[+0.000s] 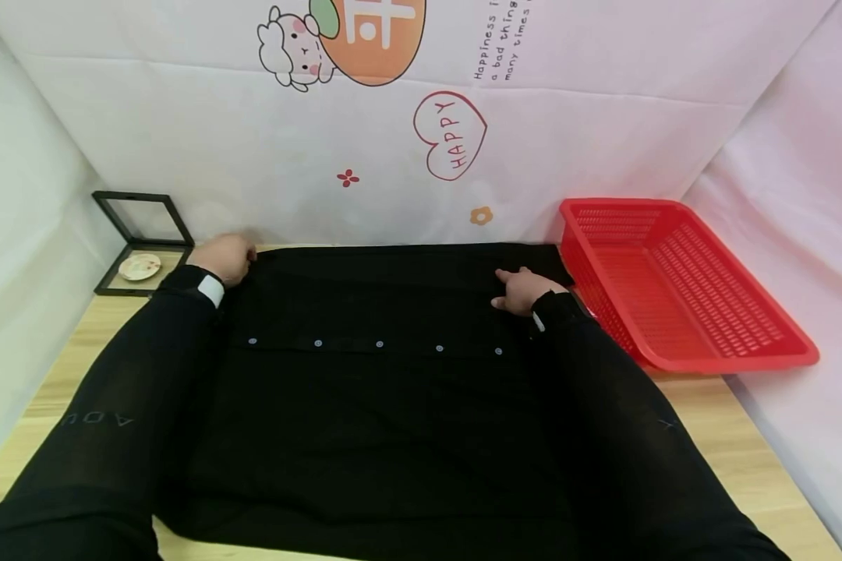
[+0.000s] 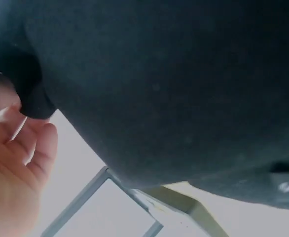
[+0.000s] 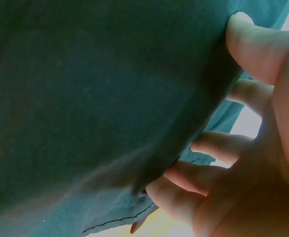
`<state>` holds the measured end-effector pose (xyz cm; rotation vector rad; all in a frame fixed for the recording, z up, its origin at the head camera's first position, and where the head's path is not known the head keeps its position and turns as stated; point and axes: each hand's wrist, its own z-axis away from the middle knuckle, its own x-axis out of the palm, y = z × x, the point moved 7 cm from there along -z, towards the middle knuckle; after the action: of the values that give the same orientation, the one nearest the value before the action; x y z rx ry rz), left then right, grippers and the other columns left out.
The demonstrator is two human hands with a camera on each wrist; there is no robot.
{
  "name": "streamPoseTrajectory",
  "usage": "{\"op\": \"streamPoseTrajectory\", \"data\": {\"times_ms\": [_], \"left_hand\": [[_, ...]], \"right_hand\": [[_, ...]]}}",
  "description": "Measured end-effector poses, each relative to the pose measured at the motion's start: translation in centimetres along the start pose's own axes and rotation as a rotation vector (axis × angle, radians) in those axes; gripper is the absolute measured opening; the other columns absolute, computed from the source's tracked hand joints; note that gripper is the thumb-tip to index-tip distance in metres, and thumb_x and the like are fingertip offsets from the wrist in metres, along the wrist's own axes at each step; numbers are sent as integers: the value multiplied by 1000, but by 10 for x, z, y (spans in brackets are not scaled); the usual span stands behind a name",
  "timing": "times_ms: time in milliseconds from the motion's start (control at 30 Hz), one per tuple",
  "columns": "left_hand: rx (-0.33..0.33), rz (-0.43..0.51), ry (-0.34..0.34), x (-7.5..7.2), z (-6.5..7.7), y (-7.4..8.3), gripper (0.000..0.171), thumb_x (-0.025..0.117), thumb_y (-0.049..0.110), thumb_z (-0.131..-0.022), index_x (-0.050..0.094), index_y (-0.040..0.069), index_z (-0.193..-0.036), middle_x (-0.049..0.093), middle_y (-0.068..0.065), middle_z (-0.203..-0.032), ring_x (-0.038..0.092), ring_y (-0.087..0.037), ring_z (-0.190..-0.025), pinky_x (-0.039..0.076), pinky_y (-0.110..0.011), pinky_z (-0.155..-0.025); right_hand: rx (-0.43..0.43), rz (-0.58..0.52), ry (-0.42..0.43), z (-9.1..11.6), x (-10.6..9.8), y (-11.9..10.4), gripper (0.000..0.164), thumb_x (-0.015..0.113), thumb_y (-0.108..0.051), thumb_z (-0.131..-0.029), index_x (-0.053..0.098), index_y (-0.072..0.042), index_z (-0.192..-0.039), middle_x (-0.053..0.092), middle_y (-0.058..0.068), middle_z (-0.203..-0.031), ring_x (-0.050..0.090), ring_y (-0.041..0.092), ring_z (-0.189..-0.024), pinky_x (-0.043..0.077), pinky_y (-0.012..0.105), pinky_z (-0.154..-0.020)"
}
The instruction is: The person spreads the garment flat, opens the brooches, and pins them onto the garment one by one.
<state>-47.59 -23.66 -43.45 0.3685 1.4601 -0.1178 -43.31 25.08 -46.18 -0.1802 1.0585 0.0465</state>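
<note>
A black button-up shirt (image 1: 393, 436) lies spread over the table, with a row of small pale buttons running across it. At its far left corner, my left hand (image 1: 223, 259) pinches the edge of the cloth. The left wrist view has the curled fingers (image 2: 45, 148) around a fold of the dark fabric. On the far right part of the shirt, my right hand (image 1: 526, 290) rests with its fingers spread. Close up in the right wrist view, the thumb and fingers (image 3: 203, 173) press against the cloth without curling round it.
A red plastic basket (image 1: 730, 362) stands at the right, close beside my right forearm. Back left is a black-framed box (image 1: 143, 195) with a small round pale item (image 1: 139, 266) in it. A printed white cloth (image 1: 288, 156) hangs behind the wooden table (image 1: 737, 444).
</note>
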Motion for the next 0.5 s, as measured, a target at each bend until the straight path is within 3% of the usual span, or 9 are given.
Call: {"op": "streamPoseTrajectory", "data": {"times_ms": [200,500], "left_hand": [[-110,128,157,-11,0,-11,23,43,3,-97,60,-6,-109,61,-29,-107,58,-46,-95,45,-56,-83],[-303,150,161,-4,3,-16,26,43,4,-95,52,-9,-116,58,-34,-106,57,-50,-92,46,-59,-76]], "right_hand": [[11,-6,-13,1,2,2,68,50,-31,-106,17,-8,-160,11,34,-158,7,46,-146,24,60,-111],[11,-4,-12,4,2,0,68,48,-33,-106,15,-9,-160,9,33,-159,7,45,-147,24,58,-111]]}}
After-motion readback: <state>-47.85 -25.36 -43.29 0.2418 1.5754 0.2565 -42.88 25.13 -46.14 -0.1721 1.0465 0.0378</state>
